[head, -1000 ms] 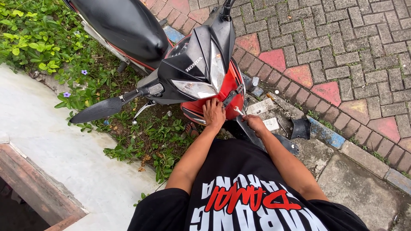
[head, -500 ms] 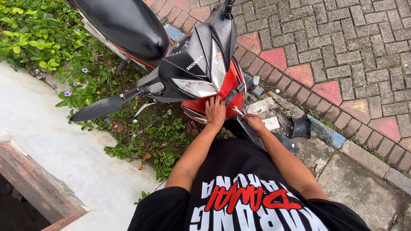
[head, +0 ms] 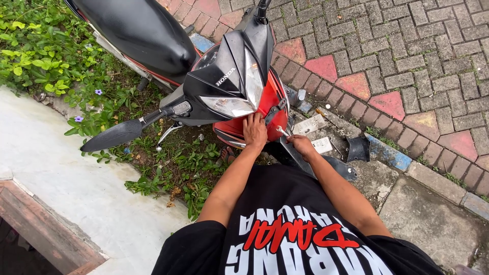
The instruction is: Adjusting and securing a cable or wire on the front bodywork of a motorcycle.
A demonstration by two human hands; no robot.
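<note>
Head view, looking down past a black printed shirt [head: 300, 229] and two bare forearms. The left hand [head: 254, 131] lies flat against the red front panel [head: 267, 109] of a scooter, fingers spread and gripping nothing. The right hand [head: 301, 146] sits just beside it, at the panel's lower right edge, fingers curled around a small metal tool [head: 281, 133] whose tip touches the red panel. Under that hand a dark mudguard and tyre [head: 305, 163] block the view of the ground. Near the right wrist, on the broken concrete kerb [head: 407, 193], lie a loose black plastic piece [head: 358, 149] and flat pale scraps [head: 310, 125]. Left of the panel, weeds with small purple flowers [head: 153, 163] grow beside a pale concrete slab [head: 56, 178]. Above the hands sits the black headlight cowl [head: 229, 84], with the handlebar grip and a black mirror [head: 114, 135] jutting left. Farther off are the black seat [head: 137, 30] and grey and red paving bricks [head: 397, 56].
</note>
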